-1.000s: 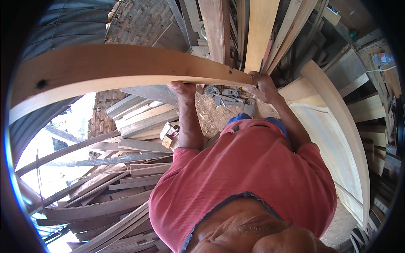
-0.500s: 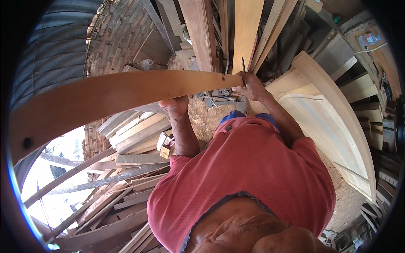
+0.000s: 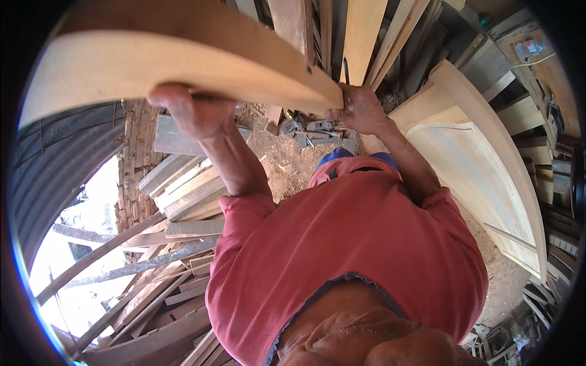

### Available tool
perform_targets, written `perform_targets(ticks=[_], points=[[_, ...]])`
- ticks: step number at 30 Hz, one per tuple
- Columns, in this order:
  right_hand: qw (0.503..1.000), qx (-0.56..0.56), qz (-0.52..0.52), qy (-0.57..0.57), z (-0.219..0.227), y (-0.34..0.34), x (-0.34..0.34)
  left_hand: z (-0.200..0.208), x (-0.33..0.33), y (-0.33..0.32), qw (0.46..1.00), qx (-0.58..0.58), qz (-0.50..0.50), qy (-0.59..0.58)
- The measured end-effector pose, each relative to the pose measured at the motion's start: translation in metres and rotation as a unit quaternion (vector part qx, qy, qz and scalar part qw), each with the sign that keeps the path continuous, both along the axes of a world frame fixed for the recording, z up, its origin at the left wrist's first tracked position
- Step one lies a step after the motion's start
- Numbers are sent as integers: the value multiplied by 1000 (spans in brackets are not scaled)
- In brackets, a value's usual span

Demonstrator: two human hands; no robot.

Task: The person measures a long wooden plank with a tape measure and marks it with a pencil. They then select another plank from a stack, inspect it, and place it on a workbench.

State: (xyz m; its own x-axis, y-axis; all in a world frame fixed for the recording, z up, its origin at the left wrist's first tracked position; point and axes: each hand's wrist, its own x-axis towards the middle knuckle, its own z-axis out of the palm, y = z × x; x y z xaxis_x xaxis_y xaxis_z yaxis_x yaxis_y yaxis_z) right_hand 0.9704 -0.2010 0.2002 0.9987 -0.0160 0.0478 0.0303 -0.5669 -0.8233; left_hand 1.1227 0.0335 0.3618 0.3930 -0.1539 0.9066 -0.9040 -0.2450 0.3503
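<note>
A long light-brown wooden board [image 3: 183, 64] spans the upper left, its narrow end at the centre. My left hand [image 3: 198, 114] supports it from beneath, thumb stretched along the lower edge; this hand is a little blurred and its other fingers are hidden by the board. At the narrow end my right hand [image 3: 363, 111] grips the board. A thin dark stick like a pen or pencil [image 3: 346, 71] rises from the same hand. Two edges of the board show, with a small dark hole near the gripped end.
A pale wooden panel [image 3: 482, 174] with a curved-looking frame leans on the right. Stacked lumber [image 3: 189, 186] fills the left. Metal tools [image 3: 317, 131] lie on the sawdust-covered floor [image 3: 284, 168] ahead. Tall planks [image 3: 363, 36] stand at the back, and a corrugated sheet [image 3: 61, 158] is at far left.
The board has swung upward and turned, so its lit lower edge shows. My left hand has moved left and up along with it; my right hand stays at the narrow end.
</note>
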Motion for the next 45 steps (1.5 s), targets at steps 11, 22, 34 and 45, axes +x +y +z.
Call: perform_targets(ticks=[11,22,34,45], points=[[991,-20,-124,47,48,5,-55,54,11,-77,891,-236,-312,230],[939,-52,-314,133,18,1,-174,-10,-68,-163,866,-185,-362,290],[770,272,-570,-93,-34,-4,-450,-49,-138,-201,761,-217,-459,405],[792,410,-329,-311,61,26,-477,-44,-145,-222,257,91,-892,362]])
